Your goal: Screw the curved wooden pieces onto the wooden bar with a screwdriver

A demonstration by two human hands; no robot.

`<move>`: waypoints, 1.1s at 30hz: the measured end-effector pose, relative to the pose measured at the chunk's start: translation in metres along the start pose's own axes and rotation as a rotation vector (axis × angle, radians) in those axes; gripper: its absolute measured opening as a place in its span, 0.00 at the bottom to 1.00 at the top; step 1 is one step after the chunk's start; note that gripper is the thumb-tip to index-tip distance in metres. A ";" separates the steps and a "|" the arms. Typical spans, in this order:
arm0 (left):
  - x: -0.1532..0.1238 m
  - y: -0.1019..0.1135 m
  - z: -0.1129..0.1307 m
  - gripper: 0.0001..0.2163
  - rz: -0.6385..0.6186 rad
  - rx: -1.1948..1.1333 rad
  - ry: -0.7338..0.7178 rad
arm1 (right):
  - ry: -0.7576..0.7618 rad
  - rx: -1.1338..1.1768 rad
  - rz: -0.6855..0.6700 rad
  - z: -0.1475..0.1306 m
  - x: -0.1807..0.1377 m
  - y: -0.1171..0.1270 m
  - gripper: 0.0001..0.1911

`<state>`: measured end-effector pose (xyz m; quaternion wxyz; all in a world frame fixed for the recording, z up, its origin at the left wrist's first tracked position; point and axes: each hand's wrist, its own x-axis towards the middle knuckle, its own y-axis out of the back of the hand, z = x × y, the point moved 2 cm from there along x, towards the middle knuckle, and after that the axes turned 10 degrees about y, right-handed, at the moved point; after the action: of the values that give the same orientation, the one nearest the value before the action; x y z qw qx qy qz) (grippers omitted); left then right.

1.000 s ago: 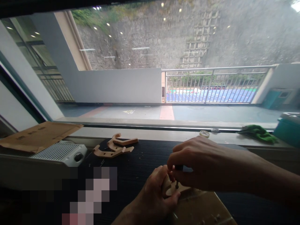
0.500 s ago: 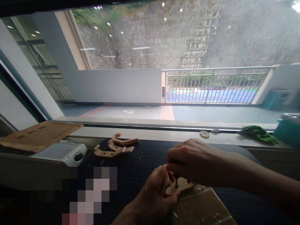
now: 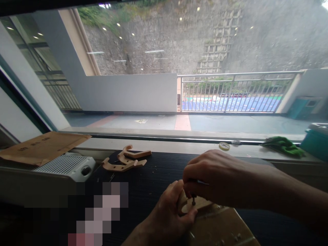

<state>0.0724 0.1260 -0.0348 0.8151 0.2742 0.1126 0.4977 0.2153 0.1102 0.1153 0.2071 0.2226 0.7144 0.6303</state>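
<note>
My right hand [image 3: 210,174] is closed around a dark hand tool [image 3: 201,182], most of it hidden under the fingers. Below the fist, a short upright metal shaft [image 3: 193,201] meets a pale wooden piece [image 3: 187,206] with a rounded end. Whether that shaft belongs to the tool or is a separate bolt, I cannot tell. My left hand [image 3: 173,208] grips the wooden piece from the left, its thumb along the near edge and the fingers around the far side. Under the wood lies a brown, shiny board or box [image 3: 220,227] with small bits on top.
Several curved wooden parts with holes [image 3: 125,164] lie on the black table [image 3: 143,188]. A brown envelope [image 3: 43,147] rests on a white heater [image 3: 69,167] at left. On the windowsill are a tape roll [image 3: 224,146], a green cloth [image 3: 283,147] and a teal container [image 3: 316,141].
My right hand has turned slightly with the tool, and a shiny part of it now shows beside the fingers. My left hand keeps its grip on the wooden piece.
</note>
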 end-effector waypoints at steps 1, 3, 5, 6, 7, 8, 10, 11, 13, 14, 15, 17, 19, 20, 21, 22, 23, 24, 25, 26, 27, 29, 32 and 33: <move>0.000 0.001 0.001 0.11 0.000 0.006 0.001 | -0.015 -0.006 0.038 0.003 0.000 -0.003 0.12; 0.001 0.002 0.003 0.10 0.011 0.010 -0.001 | -0.033 -0.047 0.105 0.007 0.001 -0.009 0.13; 0.001 0.002 0.003 0.11 0.026 0.002 -0.010 | -0.015 -0.105 0.130 0.009 0.002 -0.011 0.14; 0.001 0.002 0.004 0.11 0.032 -0.004 -0.016 | 0.000 -0.127 0.119 0.008 0.003 -0.011 0.14; 0.000 0.002 0.003 0.11 0.034 -0.010 -0.021 | 0.002 -0.139 0.105 0.007 0.003 -0.010 0.14; 0.000 0.002 0.003 0.11 0.031 -0.014 -0.024 | -0.010 -0.135 0.091 0.006 0.003 -0.008 0.14; -0.001 0.001 0.002 0.11 0.020 -0.022 -0.021 | -0.045 -0.090 0.068 0.002 0.002 -0.001 0.13; -0.001 0.000 0.001 0.11 0.012 -0.027 -0.014 | -0.051 -0.060 0.059 0.000 0.001 0.002 0.12; -0.002 -0.001 -0.001 0.13 -0.004 -0.040 0.001 | -0.026 -0.015 0.036 -0.004 0.000 0.007 0.11; -0.002 -0.002 -0.002 0.13 -0.008 -0.049 0.010 | -0.002 -0.007 0.016 -0.006 -0.001 0.009 0.11; -0.002 -0.002 -0.003 0.13 -0.011 -0.057 0.018 | 0.017 -0.007 -0.002 -0.006 -0.001 0.010 0.11; -0.002 -0.003 -0.004 0.13 -0.014 -0.064 0.031 | 0.035 -0.008 -0.022 -0.006 -0.001 0.008 0.11; -0.002 -0.003 -0.004 0.12 -0.013 -0.055 0.040 | 0.033 0.006 -0.012 -0.003 0.000 0.004 0.11; -0.001 -0.002 -0.004 0.12 -0.013 -0.044 0.043 | 0.022 0.012 0.007 -0.001 0.001 0.002 0.11; -0.001 -0.002 -0.004 0.11 -0.013 -0.032 0.045 | 0.007 0.012 0.033 0.000 0.002 -0.001 0.11; -0.001 -0.002 -0.004 0.10 -0.014 -0.023 0.045 | -0.010 0.004 0.062 0.002 0.002 -0.004 0.12; 0.000 -0.001 -0.003 0.09 -0.017 -0.018 0.043 | -0.028 -0.011 0.090 0.004 0.003 -0.007 0.13; 0.000 -0.001 -0.003 0.09 -0.019 -0.017 0.038 | -0.044 -0.031 0.116 0.006 0.004 -0.010 0.13; 0.000 -0.001 -0.002 0.10 -0.020 -0.019 0.030 | -0.053 -0.055 0.135 0.007 0.004 -0.012 0.14; 0.000 -0.001 -0.001 0.10 -0.020 -0.021 0.020 | -0.054 -0.079 0.146 0.008 0.004 -0.013 0.14; 0.000 0.000 -0.001 0.10 -0.017 -0.022 0.010 | -0.047 -0.100 0.147 0.008 0.005 -0.014 0.14; 0.000 0.000 0.000 0.10 -0.009 -0.016 -0.001 | -0.045 -0.120 0.138 0.006 0.004 -0.012 0.14; -0.001 -0.001 0.000 0.10 -0.015 -0.013 0.006 | -0.038 -0.056 0.092 0.001 0.002 -0.003 0.13; -0.002 -0.001 0.000 0.11 -0.017 -0.017 0.010 | -0.026 -0.030 0.062 -0.001 0.001 0.000 0.11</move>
<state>0.0723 0.1243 -0.0358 0.8210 0.2639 0.1146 0.4930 0.2141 0.1094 0.1156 0.1999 0.2496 0.6950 0.6440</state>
